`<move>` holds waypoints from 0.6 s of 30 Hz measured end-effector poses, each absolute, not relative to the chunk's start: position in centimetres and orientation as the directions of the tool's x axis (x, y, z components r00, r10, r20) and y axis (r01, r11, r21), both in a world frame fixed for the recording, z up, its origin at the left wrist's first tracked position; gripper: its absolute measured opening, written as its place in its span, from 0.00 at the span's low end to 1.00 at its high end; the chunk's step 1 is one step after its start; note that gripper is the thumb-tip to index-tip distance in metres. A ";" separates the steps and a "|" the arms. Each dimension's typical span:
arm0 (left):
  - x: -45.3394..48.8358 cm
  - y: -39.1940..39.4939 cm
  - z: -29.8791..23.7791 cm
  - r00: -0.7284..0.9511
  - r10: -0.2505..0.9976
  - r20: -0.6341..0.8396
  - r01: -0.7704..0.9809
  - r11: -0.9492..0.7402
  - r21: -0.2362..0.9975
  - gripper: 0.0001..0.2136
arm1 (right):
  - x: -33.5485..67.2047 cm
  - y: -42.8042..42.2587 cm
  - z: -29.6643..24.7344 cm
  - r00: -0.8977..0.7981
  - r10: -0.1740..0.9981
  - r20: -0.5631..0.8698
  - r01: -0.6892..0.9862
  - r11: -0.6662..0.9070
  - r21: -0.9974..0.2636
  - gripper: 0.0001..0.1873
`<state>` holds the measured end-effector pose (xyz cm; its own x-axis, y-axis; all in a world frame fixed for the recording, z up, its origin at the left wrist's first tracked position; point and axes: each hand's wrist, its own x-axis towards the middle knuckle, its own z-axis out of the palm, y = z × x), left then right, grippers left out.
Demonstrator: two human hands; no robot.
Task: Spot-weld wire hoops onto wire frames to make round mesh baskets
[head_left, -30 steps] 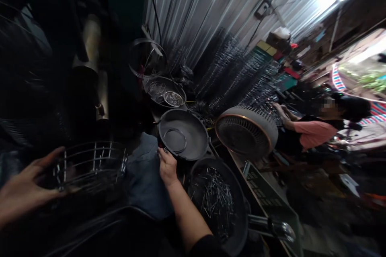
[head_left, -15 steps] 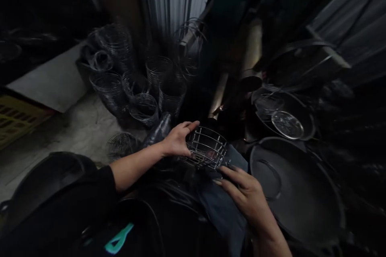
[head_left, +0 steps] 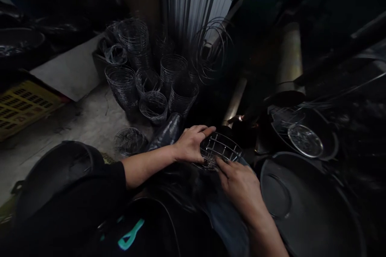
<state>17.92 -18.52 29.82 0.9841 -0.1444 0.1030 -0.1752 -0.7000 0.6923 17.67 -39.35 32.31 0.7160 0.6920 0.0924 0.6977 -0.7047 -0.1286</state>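
Note:
A small round wire basket [head_left: 224,144] of thin metal rods stands low in front of me, close to the burner post. My left hand [head_left: 191,144] grips its left side, thumb near the bottom and fingers over the top rim. At the basket's near side, the fingertips of my right hand [head_left: 238,180] are pinched together on the wires. Whether a small loose piece is also between those fingers I cannot tell. Dark cloth [head_left: 229,225] lies beneath my right forearm.
Several stacks of wire rings [head_left: 153,106] stand ahead on the left, with a wire coil [head_left: 212,48] behind. A metal post [head_left: 235,102] rises beyond the basket. Wide black basins [head_left: 313,204] sit at right, one holding a round wire piece [head_left: 305,140]. A yellow crate [head_left: 27,106] is far left.
My right hand has moved up and in, its fingers closing on the basket's near side. My left hand keeps its grip. The view has swung a little to the left.

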 end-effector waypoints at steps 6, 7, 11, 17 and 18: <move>18.9 -18.5 30.4 0.983 -0.134 0.125 -0.183 -0.678 0.712 0.49 | 19.2 -39.8 32.0 0.579 0.704 0.411 0.809 -0.559 -0.183 0.15; 19.2 -18.5 30.4 0.982 -0.131 0.137 -0.189 -0.676 0.712 0.49 | 19.6 -39.9 32.0 0.563 0.701 0.437 0.820 -0.542 -0.187 0.15; 20.6 -18.7 30.7 0.978 -0.117 0.171 -0.205 -0.668 0.715 0.49 | 21.2 -40.0 32.3 0.519 0.697 0.495 0.844 -0.509 -0.168 0.13; 23.5 -18.8 31.6 0.981 -0.102 0.165 -0.190 -0.671 0.716 0.49 | 24.3 -40.0 33.1 0.501 0.687 0.527 0.847 -0.515 -0.134 0.14; 24.0 -18.8 31.7 0.982 -0.099 0.159 -0.184 -0.669 0.720 0.49 | 24.8 -40.0 33.2 0.506 0.684 0.526 0.845 -0.517 -0.140 0.14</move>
<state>24.00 -18.82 31.72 0.9822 -0.0993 0.1592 -0.1843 -0.6694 0.7197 24.83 -39.99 33.18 0.5058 0.6840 0.5256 0.8446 -0.5167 -0.1404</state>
